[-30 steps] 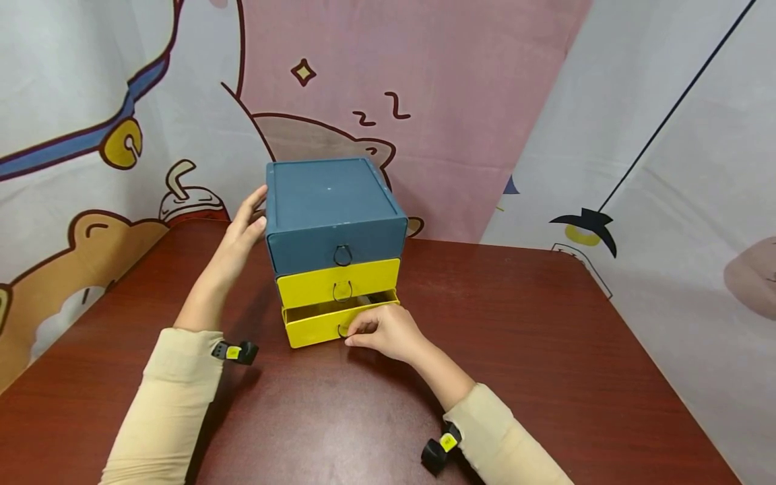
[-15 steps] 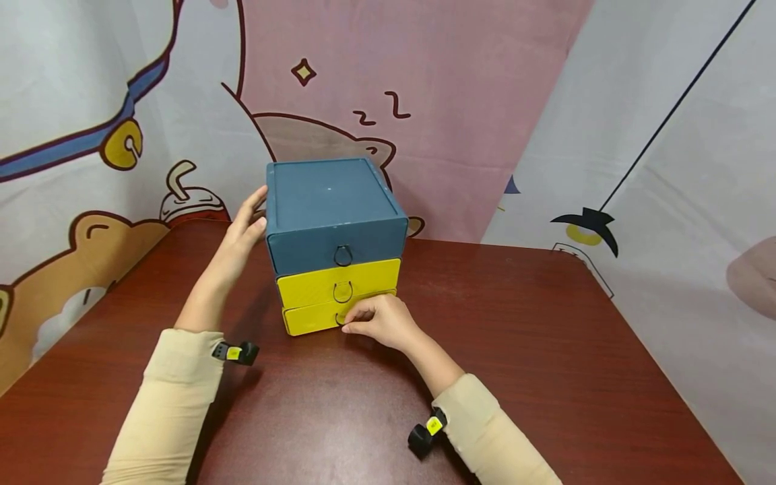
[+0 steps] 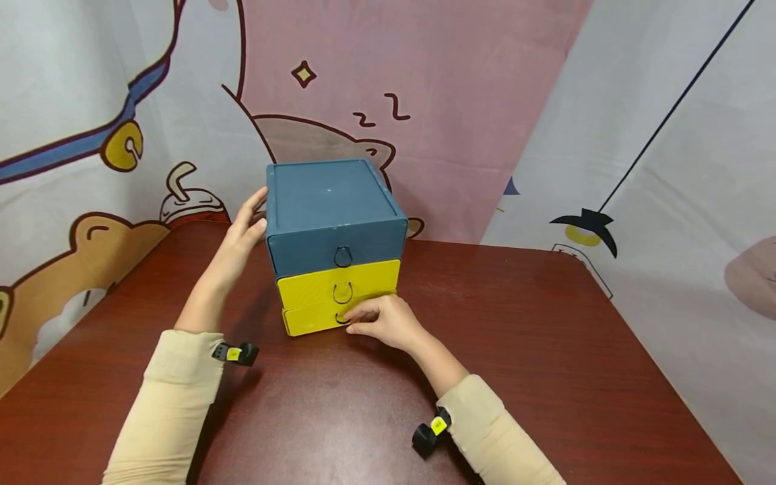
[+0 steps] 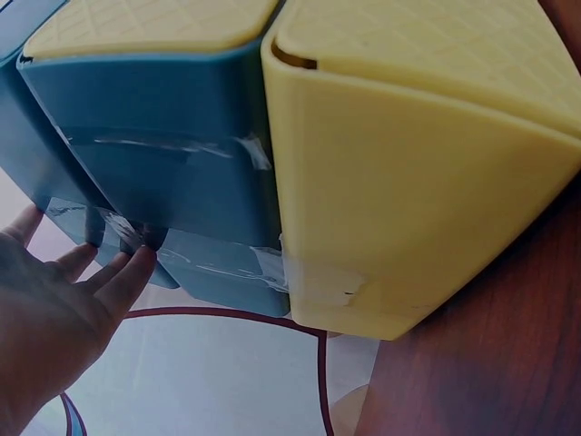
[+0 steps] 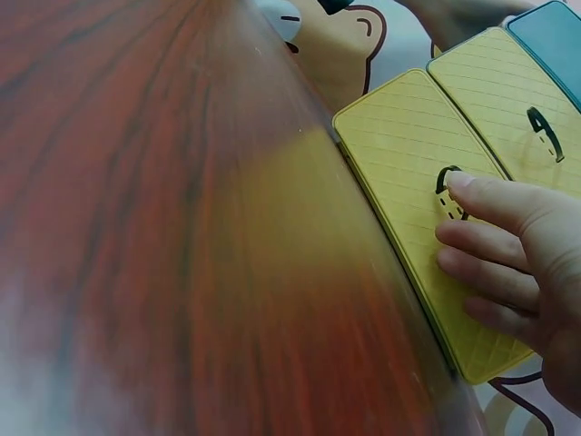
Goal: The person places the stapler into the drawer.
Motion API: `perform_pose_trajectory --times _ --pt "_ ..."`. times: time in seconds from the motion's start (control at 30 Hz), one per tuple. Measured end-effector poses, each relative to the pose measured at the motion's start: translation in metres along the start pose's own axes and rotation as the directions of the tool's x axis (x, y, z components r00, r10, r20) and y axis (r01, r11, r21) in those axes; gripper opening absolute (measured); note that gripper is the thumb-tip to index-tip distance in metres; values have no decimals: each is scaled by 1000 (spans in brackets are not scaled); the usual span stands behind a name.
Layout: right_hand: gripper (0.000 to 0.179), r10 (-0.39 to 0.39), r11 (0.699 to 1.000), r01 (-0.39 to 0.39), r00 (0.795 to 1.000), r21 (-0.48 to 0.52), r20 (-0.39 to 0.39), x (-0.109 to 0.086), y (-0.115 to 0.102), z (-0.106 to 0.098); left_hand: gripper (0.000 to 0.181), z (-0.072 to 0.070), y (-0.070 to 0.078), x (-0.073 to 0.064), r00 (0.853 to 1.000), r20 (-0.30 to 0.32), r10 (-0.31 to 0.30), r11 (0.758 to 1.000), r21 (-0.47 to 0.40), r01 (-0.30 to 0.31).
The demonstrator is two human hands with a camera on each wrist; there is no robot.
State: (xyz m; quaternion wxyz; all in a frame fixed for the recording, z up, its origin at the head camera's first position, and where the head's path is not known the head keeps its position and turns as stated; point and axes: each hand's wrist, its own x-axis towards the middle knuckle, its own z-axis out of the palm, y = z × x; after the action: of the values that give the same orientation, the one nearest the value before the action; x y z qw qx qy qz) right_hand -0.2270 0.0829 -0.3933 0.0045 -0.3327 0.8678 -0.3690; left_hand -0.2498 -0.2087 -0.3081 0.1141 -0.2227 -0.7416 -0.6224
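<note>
A small chest of drawers (image 3: 327, 195) stands on the table, with a blue top drawer (image 3: 376, 241) and two yellow drawers below. The bottom yellow drawer (image 3: 312, 320) is pushed in, its front nearly level with the middle yellow drawer (image 3: 303, 289). My right hand (image 3: 391, 323) is at its black ring handle (image 5: 443, 179), thumb and forefinger slightly apart; the thumb tip overlaps the ring in the right wrist view. My left hand (image 3: 233, 249) rests its extended fingertips against the chest's blue left side (image 4: 163, 154). The drawers' contents are hidden.
The dark red-brown table (image 3: 515, 350) spreads around the chest. A cartoon-printed cloth (image 3: 461, 121) hangs close behind it and along both sides. Clear tape (image 4: 209, 259) runs across the chest's side. Black wrist cameras sit on both sleeves.
The bottom yellow drawer has slid inward, away from me, from partly out. My right hand moved forward with it, then its finger and thumb parted slightly at the handle. The left hand stays put.
</note>
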Motion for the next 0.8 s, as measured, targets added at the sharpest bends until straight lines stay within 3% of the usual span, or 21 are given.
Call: perform_pose_trajectory --times 0.37,0.6,0.8 --pt "35 -48 998 48 999 -31 1 -25 1 -18 61 -2 1 0 999 45 -22 1000 -14 23" --pt "33 -34 998 32 998 -48 -58 -43 7 -41 60 -5 5 0 996 70 -50 999 11 50" --pt "29 12 992 -30 988 -120 -151 -59 18 -69 60 -7 -3 -6 994 49 -100 989 110 94"
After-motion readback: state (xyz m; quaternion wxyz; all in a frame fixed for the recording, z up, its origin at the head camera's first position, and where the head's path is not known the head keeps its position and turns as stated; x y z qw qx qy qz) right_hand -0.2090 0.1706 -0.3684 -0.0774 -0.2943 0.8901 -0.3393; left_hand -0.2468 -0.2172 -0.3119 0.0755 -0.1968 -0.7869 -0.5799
